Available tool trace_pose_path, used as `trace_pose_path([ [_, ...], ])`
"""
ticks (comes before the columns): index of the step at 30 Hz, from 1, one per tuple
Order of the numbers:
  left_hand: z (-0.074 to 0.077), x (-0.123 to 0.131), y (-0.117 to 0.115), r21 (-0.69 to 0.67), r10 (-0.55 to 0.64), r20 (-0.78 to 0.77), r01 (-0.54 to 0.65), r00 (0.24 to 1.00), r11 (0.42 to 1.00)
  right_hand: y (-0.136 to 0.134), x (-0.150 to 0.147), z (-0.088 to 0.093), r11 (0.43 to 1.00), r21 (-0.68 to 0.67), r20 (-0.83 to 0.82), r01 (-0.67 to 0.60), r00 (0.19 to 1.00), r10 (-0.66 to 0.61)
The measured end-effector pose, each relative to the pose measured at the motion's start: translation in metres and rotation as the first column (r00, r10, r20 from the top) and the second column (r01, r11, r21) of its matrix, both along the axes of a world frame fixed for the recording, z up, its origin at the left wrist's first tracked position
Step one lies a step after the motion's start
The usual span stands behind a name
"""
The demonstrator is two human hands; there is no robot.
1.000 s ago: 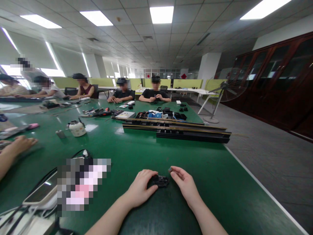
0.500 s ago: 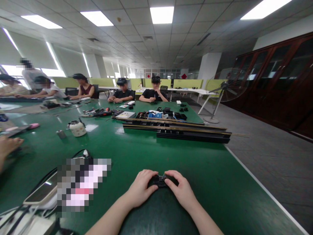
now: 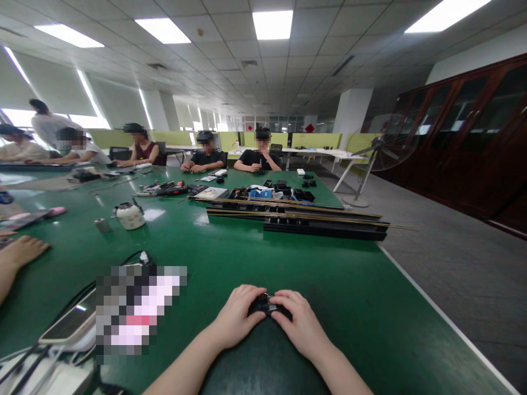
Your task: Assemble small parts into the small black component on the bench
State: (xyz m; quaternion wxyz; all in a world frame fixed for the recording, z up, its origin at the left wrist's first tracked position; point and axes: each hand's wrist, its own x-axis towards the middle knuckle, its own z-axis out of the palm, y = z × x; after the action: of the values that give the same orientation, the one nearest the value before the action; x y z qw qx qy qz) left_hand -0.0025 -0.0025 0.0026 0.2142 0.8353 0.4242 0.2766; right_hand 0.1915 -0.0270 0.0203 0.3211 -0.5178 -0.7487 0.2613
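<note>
A small black part (image 3: pixel 263 303) rests on the green table (image 3: pixel 230 252) close to its near edge. My left hand (image 3: pixel 239 314) curls around the part's left side and grips it. My right hand (image 3: pixel 297 319) covers its right side, fingers bent and pressed down on it. Most of the part is hidden under my fingers. Whether my right fingers still pinch the tiny piece seen before cannot be made out.
Long black rails (image 3: pixel 304 219) lie across the table farther back, with boxes of black parts (image 3: pixel 272 192) behind them. A white kettle (image 3: pixel 129 215) stands at the left. A phone and cables (image 3: pixel 69 323) lie at my near left. Another person's hand (image 3: pixel 22 249) rests at the far left. Several people sit at the far end.
My right hand, which held a tiny piece above the table, came left and down onto the black part. The other person's hand at the left pulled back, then settled flat.
</note>
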Motion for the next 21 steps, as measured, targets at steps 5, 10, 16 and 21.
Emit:
trace_pose_path([
  [5, 0.0008, -0.0004, 0.0001, 0.006, -0.001, -0.001, 0.001, 1.0, 1.0, 0.0005, 0.0, -0.0028, 1.0, -0.005, 0.021, 0.001, 1.0, -0.001],
  [10, 0.0009, -0.0012, -0.0005, 0.005, 0.0, -0.002, 0.0, 1.0, 1.0, 0.0007, 0.0004, -0.0034, 1.0, -0.008, 0.003, 0.004, 1.0, -0.004],
  [16, -0.0003, -0.0006, -0.0003, 0.005, 0.009, 0.01, -0.009, 1.0, 1.0, 0.0009, -0.0001, 0.0001, 1.0, -0.007, -0.035, 0.005, 0.999, -0.006],
  [21, -0.0042, -0.0004, 0.0012, -0.015, 0.03, 0.021, -0.03, 0.999, 0.999, -0.0004, -0.0005, 0.0016, 0.998, -0.032, -0.048, 0.05, 0.998, -0.052],
])
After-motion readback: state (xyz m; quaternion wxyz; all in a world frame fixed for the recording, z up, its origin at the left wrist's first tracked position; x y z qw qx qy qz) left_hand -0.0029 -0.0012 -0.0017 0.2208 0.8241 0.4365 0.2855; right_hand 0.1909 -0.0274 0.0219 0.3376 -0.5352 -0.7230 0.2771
